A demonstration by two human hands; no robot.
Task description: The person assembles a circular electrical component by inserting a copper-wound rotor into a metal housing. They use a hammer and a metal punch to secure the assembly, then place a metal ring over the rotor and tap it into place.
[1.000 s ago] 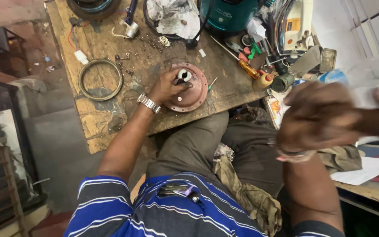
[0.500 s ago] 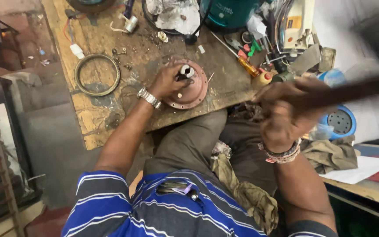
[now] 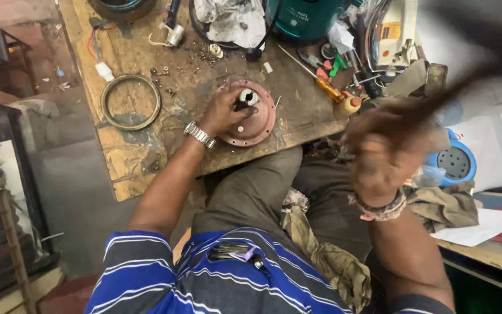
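Note:
A round reddish-brown metal cover plate (image 3: 258, 119) lies on the worn wooden workbench (image 3: 140, 145). My left hand (image 3: 223, 109), with a metal wristwatch, rests on the plate and grips a small black part at its white centre hub (image 3: 250, 96). My right hand (image 3: 386, 152) is raised at the right, blurred by motion, closed around a long dark tool handle (image 3: 445, 93) that slants up to the right. A beaded band sits on that wrist.
A metal ring (image 3: 131, 102) lies left on the bench. Screwdrivers (image 3: 321, 81), pliers, wires, a teal appliance (image 3: 303, 18) and crumpled cloth crowd the back. A blue round part (image 3: 457, 164) and papers lie right. Rags hang over my lap. A shelf stands left.
My right hand has swung left and down with the dark tool, now heavily blurred. My left hand stays on the plate's hub.

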